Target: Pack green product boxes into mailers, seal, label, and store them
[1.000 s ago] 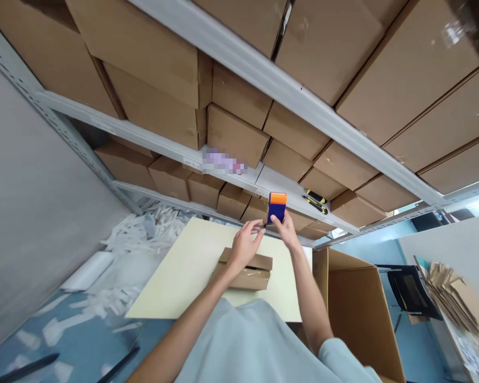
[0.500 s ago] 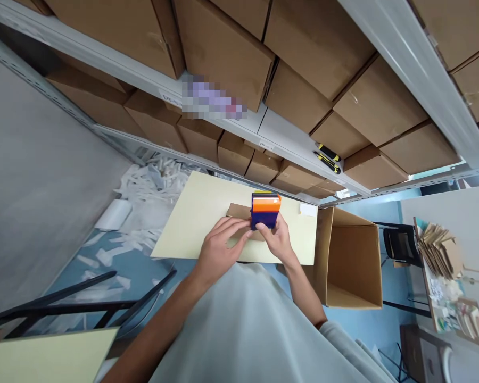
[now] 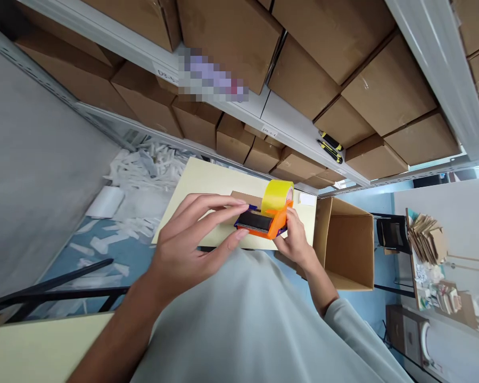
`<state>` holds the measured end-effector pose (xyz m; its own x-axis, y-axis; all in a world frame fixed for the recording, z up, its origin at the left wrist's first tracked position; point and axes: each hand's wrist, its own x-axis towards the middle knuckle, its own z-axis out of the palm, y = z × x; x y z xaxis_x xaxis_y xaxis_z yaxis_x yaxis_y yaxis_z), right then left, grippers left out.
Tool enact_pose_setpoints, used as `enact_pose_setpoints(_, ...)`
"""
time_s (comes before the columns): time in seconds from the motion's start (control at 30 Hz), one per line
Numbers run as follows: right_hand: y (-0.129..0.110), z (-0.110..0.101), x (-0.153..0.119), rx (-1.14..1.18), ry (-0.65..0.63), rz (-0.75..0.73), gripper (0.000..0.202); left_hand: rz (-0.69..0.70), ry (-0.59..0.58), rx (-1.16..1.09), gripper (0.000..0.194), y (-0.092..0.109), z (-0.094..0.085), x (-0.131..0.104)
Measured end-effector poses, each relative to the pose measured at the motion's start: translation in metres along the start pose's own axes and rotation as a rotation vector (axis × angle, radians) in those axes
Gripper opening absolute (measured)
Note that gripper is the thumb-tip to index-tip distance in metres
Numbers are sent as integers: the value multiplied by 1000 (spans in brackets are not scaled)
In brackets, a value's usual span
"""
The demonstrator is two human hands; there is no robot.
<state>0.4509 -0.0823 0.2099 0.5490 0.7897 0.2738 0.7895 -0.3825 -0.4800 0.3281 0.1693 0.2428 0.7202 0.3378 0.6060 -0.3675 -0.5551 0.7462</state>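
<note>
Head view. The tape dispenser (image 3: pixel 277 225), orange and dark blue, lies between the two hands, tilted, its black roller side in view and its yellow roll (image 3: pixel 276 196) at the upper right. The right hand (image 3: pixel 296 238) grasps its right end. The left hand (image 3: pixel 191 242) is at its left end, finger and thumb parted about the near corner; whether these tips grip it cannot be told. Beyond the dispenser, a box (image 3: pixel 241 199), partly hidden, rests on the pale counter (image 3: pixel 197 178). Right of the counter stands an open carton (image 3: pixel 349 244); two cutters (image 3: pixel 330 147) lie on the shelf (image 3: pixel 289 114) above.
</note>
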Motion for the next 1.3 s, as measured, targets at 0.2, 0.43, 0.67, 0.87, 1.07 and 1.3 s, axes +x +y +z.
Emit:
enact_pose_setpoints(0.2, -2, -7, -6, -211, 67, -135, 29, 31, -58, -17, 35, 9, -7, -2)
enact_pose_setpoints(0.43, -6, -18, -6, -282, 70, -115, 15, 15, -170, -10, 29, 7, -8, -4)
enact_pose_setpoints(0.67, -10, -26, -12, -159, -50, -9, 23, -19, -197, 28, 26, 10, -15, -8)
enact_pose_setpoints(0.87, -14, -27, -8, -232, -61, -101, 17, -68, -235, -28, 16, 7, -16, 3)
enact_pose_setpoints(1.07, -12, -28, -3, -178, -87, -193, 19, -170, -243, -50, 14, -7, -5, 4)
enact_pose_setpoints(1.3, 6, -24, -7, -96, -164, -164, 26, -233, -253, -89, 20, -15, 8, -15)
